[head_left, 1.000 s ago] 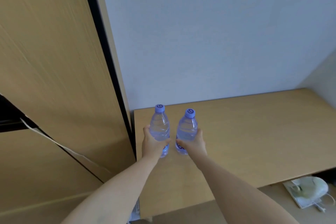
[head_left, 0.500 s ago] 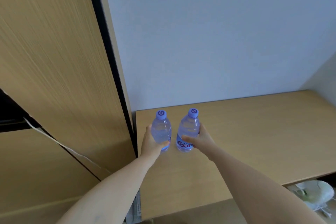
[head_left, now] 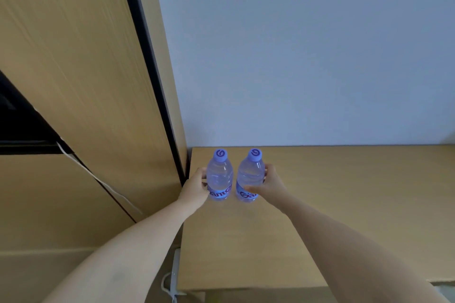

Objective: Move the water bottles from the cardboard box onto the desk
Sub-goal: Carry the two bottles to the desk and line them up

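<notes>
Wood-grain cabinet (head_left: 73,81) at left | pale wall (head_left: 307,44) behind desk (head_left: 357,204) | left hand (head_left: 195,188) grasps left bottle (head_left: 219,177), right hand (head_left: 272,186) grasps right bottle (head_left: 250,177) | both upright on desk's rear-left corner, caps up.

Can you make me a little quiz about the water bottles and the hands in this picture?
1. True or false: both bottles stand upright on the desk.
2. Which hand holds the bottle nearer the wooden cabinet? A) left B) right
3. Fill in: each bottle has a ___ cap.

Key
1. True.
2. A: the left hand grips the left bottle; the right hand grips the right bottle.
3. Purple.
</notes>
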`<state>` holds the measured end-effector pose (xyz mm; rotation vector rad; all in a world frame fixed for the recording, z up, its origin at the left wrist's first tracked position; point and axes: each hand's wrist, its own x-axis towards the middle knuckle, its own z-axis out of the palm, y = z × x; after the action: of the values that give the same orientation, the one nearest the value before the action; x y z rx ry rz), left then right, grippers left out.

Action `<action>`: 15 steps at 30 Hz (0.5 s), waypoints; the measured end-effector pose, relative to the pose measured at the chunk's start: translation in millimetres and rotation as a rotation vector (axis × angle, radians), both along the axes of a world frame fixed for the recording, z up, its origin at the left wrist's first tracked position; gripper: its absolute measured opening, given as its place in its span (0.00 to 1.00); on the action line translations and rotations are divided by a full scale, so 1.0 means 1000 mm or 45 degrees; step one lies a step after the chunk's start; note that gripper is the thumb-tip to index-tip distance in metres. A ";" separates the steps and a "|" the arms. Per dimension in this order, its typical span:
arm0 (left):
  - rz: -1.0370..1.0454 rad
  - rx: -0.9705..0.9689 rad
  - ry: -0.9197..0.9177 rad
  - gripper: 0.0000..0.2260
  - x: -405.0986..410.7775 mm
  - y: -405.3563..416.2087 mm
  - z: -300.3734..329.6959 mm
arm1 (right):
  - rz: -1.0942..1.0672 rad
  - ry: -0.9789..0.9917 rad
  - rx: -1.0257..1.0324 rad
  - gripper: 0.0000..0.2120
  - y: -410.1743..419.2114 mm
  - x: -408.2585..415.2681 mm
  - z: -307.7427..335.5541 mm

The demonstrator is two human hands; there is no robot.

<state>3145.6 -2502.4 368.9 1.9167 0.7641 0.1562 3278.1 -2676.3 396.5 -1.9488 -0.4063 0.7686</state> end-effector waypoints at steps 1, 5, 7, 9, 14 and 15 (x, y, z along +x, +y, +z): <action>0.014 -0.015 -0.018 0.21 -0.001 0.001 0.002 | 0.023 -0.022 -0.010 0.27 0.000 0.003 0.001; -0.012 -0.071 -0.108 0.27 -0.002 -0.002 0.017 | 0.160 -0.056 -0.007 0.21 -0.001 0.014 0.008; 0.017 -0.062 -0.153 0.25 0.001 -0.007 0.024 | 0.222 -0.063 -0.027 0.19 -0.001 0.016 0.009; 0.045 -0.021 -0.171 0.23 0.005 -0.011 0.027 | 0.244 -0.045 -0.083 0.22 0.002 0.015 0.008; 0.057 -0.010 -0.193 0.18 0.011 -0.014 0.028 | 0.151 -0.115 -0.038 0.24 0.012 0.013 0.005; 0.068 -0.012 -0.204 0.17 0.013 -0.014 0.028 | 0.143 -0.151 -0.043 0.21 0.014 0.012 0.005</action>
<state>3158.1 -2516.8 396.9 1.8508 0.7070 0.3348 3290.5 -2661.9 401.7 -2.0229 -0.5819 0.7380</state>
